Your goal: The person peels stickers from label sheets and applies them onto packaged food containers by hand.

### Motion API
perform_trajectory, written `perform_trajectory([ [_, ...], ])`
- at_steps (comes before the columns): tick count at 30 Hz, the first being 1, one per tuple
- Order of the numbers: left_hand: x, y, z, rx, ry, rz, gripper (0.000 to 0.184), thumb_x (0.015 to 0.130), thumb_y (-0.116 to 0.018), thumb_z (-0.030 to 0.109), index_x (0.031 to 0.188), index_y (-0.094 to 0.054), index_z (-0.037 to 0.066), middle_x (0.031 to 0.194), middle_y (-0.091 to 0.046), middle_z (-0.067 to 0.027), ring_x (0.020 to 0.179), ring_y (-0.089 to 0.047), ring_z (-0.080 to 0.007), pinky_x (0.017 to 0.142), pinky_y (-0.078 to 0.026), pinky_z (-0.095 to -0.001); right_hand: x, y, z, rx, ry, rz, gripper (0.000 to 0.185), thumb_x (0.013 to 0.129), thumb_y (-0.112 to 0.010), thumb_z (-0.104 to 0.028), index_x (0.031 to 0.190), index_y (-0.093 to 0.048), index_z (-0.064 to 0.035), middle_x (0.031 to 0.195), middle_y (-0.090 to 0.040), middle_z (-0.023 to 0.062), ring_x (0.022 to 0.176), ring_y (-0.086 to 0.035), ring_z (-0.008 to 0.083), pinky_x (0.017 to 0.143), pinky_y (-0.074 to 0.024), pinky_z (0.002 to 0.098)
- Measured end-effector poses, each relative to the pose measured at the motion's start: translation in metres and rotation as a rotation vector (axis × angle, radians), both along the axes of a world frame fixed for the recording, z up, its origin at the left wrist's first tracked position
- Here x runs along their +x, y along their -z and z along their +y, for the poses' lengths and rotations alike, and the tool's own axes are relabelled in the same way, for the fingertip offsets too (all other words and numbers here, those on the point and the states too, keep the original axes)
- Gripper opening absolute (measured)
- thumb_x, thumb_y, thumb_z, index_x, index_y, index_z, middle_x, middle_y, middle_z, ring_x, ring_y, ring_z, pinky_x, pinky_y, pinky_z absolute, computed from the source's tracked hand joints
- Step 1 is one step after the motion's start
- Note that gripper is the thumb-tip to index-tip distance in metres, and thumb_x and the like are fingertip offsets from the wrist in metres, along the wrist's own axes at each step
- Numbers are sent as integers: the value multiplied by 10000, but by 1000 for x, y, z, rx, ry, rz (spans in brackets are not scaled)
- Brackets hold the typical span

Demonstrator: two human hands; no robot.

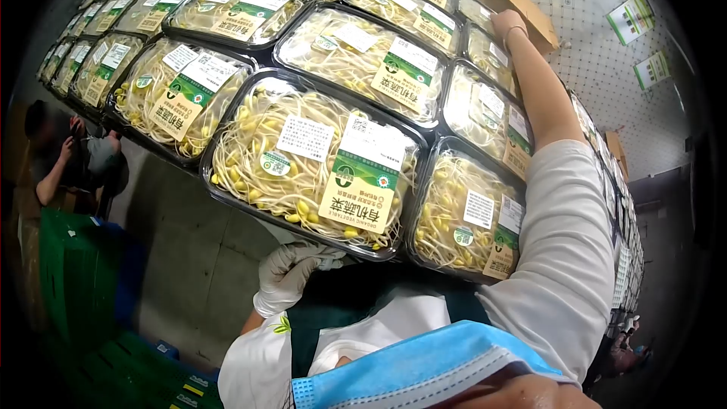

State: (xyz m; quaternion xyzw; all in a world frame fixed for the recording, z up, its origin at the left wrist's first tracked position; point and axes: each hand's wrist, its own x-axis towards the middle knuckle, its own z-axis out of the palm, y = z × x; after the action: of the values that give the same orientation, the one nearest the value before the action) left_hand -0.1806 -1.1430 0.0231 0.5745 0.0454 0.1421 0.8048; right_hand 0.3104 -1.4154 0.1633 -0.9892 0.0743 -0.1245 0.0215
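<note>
My left hand point(284, 279), in a pale glove, is closed below the nearest tray. Its fingers pinch a crumpled white cloth point(324, 254) under the black rim. Stretched far forward, my bare right hand point(509, 24) is at the far end of the right-hand row, beside a sprout tray point(475, 11); its fingertips are too small and hidden to read. The nearest large tray of bean sprouts point(261, 159) lies film side up, with a green and tan label point(360, 185). A smaller-looking sprout tray point(454, 220) sits to its right, below my forearm.
Many more sprout trays point(185, 91) stand in rows to the left and back. A cardboard piece point(522, 4) rises beyond my right hand. Green crates point(72, 273) stand at lower left, near a seated person point(64, 151). More stacked packs line the right side.
</note>
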Motion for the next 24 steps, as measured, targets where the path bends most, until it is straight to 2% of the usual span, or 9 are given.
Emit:
perform_trajectory([
  [4, -4, 10, 6, 105, 8, -7, 131, 667, -584, -84, 777, -551, -22, 744, -575, -56, 640, -498, -83, 589, -391, -196, -25, -13, 4, -224, 90, -78, 546, 788, -407, -460, 1169, -413, -69, 1181, -429, 165, 1087, -419, 296, 869, -363, 384],
  [8, -4, 2, 2, -106, 59, -39, 138, 680, -555, -90, 803, -561, -29, 791, -588, -81, 680, -524, -99, 622, -410, -211, -11, 13, -3, -45, -606, 99, 631, 785, -329, -540, 1182, -382, -53, 1185, -402, 195, 1091, -394, 331, 896, -324, 398],
  [9, -5, 6, 3, -168, 189, -123, 171, 732, -464, -112, 889, -508, -62, 891, -560, -133, 786, -543, -203, 704, -431, -270, -4, 5, -1, -543, -653, 351, 440, 870, -297, -202, 1273, -217, -44, 1327, -178, 205, 1231, -211, 276, 995, -209, 339],
  [10, -6, 7, 2, -228, 319, -207, 212, 784, -374, -133, 976, -455, -95, 992, -532, -186, 893, -562, -307, 786, -452, -330, -4, -1, 4, -551, -664, 350, 440, 870, -297, -202, 1273, -217, -44, 1327, -178, 205, 1231, -211, 276, 995, -209, 339],
  [14, -8, 0, -8, 43, 453, -342, 267, 798, -340, -133, 1050, -416, -93, 1003, -520, -215, 916, -547, -337, 800, -447, -360, -31, -43, 15, -181, -629, 145, 306, 872, -353, -196, 1115, -442, -33, 1066, -514, 144, 976, -506, 232, 854, -388, 328],
  [17, -9, -11, -41, -193, 617, -386, 267, 796, -352, -126, 1046, -436, -82, 959, -553, -191, 922, -555, -294, 805, -442, -348, -211, -86, 47, 423, -1040, 1, 284, 792, -529, -275, 816, -553, 7, 689, -580, 85, 661, -544, 181, 598, -439, 298],
  [18, -7, -23, -52, -148, 672, -419, 255, 795, -355, -126, 1024, -457, -80, 952, -561, -179, 916, -561, -274, 808, -439, -341, -240, -87, 32, 420, -1395, 261, 311, 811, -506, -242, 1036, -511, -27, 963, -568, 92, 904, -542, 178, 784, -421, 306],
  [20, 1, -47, -68, 231, 610, -571, 161, 712, -523, -60, 865, -574, -47, 705, -598, -147, 606, -595, -248, 527, -455, -284, -358, -67, 20, 250, -1490, 199, 349, 714, -616, -214, 994, -515, -33, 949, -552, 92, 883, -529, 210, 748, -424, 315],
  [24, -7, -42, -135, 241, 455, -797, 57, 646, -603, 21, 693, -576, 6, 553, -545, -100, 445, -511, -230, 381, -335, -283, -466, -22, -28, 357, -1526, 80, 247, 627, -665, -103, 816, -522, -35, 765, -514, 85, 680, -502, 247, 626, -406, 303],
])
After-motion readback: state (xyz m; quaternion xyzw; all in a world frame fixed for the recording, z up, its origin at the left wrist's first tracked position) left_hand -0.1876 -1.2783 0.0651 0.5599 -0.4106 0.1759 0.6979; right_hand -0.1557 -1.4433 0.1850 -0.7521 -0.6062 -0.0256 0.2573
